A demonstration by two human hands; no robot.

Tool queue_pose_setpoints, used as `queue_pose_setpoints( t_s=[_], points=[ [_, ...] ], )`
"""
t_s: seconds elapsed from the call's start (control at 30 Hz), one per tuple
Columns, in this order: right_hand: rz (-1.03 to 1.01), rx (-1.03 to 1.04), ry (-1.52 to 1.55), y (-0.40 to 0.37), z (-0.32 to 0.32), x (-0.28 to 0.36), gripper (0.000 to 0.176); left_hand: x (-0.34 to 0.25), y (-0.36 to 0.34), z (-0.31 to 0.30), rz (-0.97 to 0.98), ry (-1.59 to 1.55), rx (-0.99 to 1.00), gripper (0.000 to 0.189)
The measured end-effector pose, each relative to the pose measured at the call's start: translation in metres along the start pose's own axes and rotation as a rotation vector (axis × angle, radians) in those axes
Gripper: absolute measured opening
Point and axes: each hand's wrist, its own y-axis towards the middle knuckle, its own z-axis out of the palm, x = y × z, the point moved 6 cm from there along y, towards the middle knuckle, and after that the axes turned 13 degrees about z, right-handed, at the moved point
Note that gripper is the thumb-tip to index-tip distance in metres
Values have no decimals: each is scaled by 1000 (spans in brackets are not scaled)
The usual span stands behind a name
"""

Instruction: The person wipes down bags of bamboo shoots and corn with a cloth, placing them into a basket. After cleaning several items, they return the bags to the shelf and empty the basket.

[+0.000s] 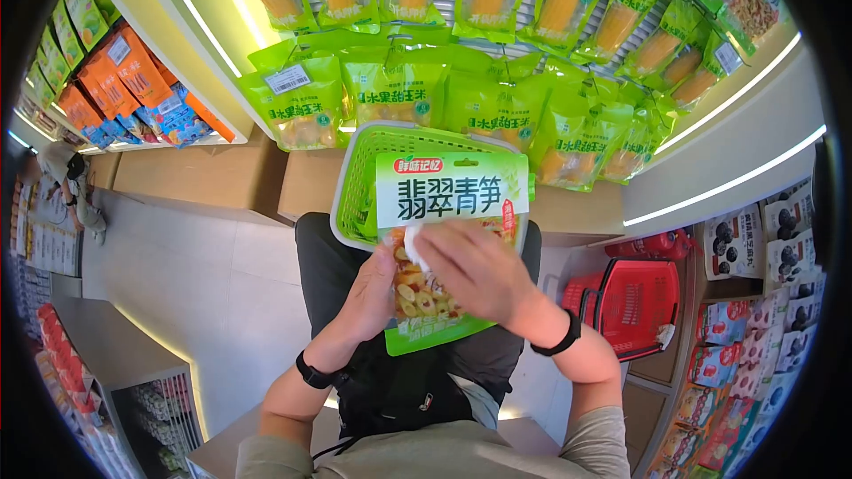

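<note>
A flat snack packet (453,195), white on top with green lettering and a clear lower window showing sliced food, stands tilted above my lap. My left hand (368,293) grips its left edge, fingers behind and thumb along the side. In my right hand (475,270) is a crumpled white wipe (414,244), pressed on the front of the packet; whether it is tissue or cloth I cannot make out. Behind the packet, a green basket (342,204) rests near my knees, its inside mostly hidden.
Green corn packets (395,93) hang in rows ahead over a wooden ledge (195,177). A red shopping basket (635,310) stands at my right, beside shelves of bagged snacks (732,244). At the far left is another person (75,182). A low display unit (124,337) stands at my left.
</note>
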Motion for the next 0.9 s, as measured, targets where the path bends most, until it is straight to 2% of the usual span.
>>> queue_pose_setpoints(
  t_s=[0.13, 0.2, 0.27, 0.3, 0.33, 0.4, 0.5, 0.53, 0.6, 0.63, 0.67, 0.73, 0.77, 0.87, 0.9],
  points=[
    [-39, -8, -31, 12, -3, 12, 38, -15, 4, 6, 47, -3, -8, 71],
    [-265, 130, 16, -16, 11, 43, 40, -28, 6, 4, 49, 5, -88, 73],
    [-315, 136, 2, -23, 11, 51, 40, -29, 5, 1, 38, 5, -100, 75],
    [-354, 146, -14, -26, 10, 56, 40, -28, 3, 1, 29, -6, -37, 74],
    [-340, 141, -10, -21, 6, 50, 40, -27, 0, 3, 14, -17, 28, 74],
    [-134, 24, -34, 14, -15, 21, 35, -31, -2, 8, 27, 15, 9, 71],
    [-102, 83, -94, 20, -15, 15, 34, -30, -2, 3, 98, 97, 39, 62],
    [-104, 75, -100, 16, -15, 22, 34, -33, -2, 4, 104, 101, 47, 62],
    [-310, 142, -81, -8, -6, 52, 31, -37, -4, 4, 79, 116, 42, 59],
    [-316, 97, -73, -10, -5, 49, 32, -37, -6, 3, 111, 106, 61, 52],
    [-309, 90, -75, -6, -9, 45, 32, -33, -9, -1, 106, 110, 69, 52],
    [-102, 50, -124, 17, -25, 21, 44, -27, -13, -6, 130, 265, 111, 46],
    [-66, -32, -174, 27, -31, 13, 42, -33, -12, 1, 153, 324, 60, 40],
    [-129, -46, -73, 35, -25, 17, 41, -34, -16, -2, 218, 491, 113, 38],
    [-163, -80, -99, 33, -19, 21, 40, -42, -16, 1, 255, 506, 66, 37]
  ],
)
